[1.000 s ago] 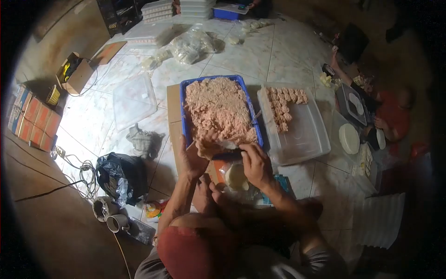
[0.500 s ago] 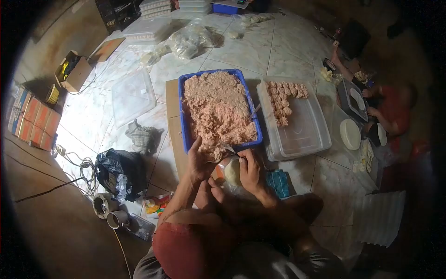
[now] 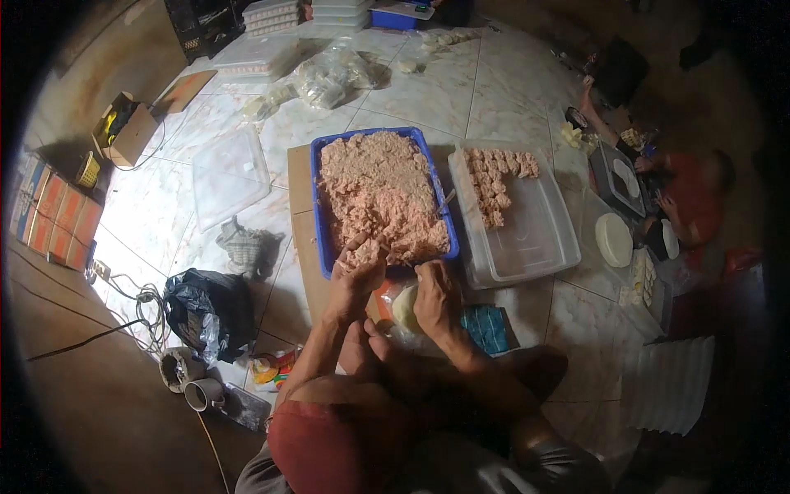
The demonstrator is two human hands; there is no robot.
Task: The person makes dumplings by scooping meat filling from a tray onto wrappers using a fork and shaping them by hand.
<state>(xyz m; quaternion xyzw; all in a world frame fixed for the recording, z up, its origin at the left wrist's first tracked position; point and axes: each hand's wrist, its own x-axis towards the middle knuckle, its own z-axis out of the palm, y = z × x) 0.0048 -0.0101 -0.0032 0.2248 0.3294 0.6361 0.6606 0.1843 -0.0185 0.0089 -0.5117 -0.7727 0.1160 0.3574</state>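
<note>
Pink minced meat [image 3: 383,177] fills a blue tub [image 3: 316,214] in front of me. My left hand [image 3: 355,281] is at the tub's near left corner, its fingers curled round a lump of minced meat [image 3: 362,253]; I cannot tell whether a wrapper lies under it. Just right of it, at the tub's near rim, my right hand [image 3: 438,303] is closed on the handle of a small flat-bladed tool, mostly hidden now. Below and between the hands sits a pale round stack [image 3: 404,310], which looks like dough wrappers in plastic.
A clear plastic box [image 3: 527,247] with rows of meat-coloured pieces [image 3: 492,185] stands right of the tub. A black bag [image 3: 210,309], cables and a mug [image 3: 202,395] lie left. A co-worker in red [image 3: 695,193] sits at right. Clear bags [image 3: 333,78] lie at the back.
My left hand has turned and closed more round the meat lump, lifting slightly. My right hand has drawn a little away from it, and the tool's blade no longer shows clearly. The view has shifted slightly.
</note>
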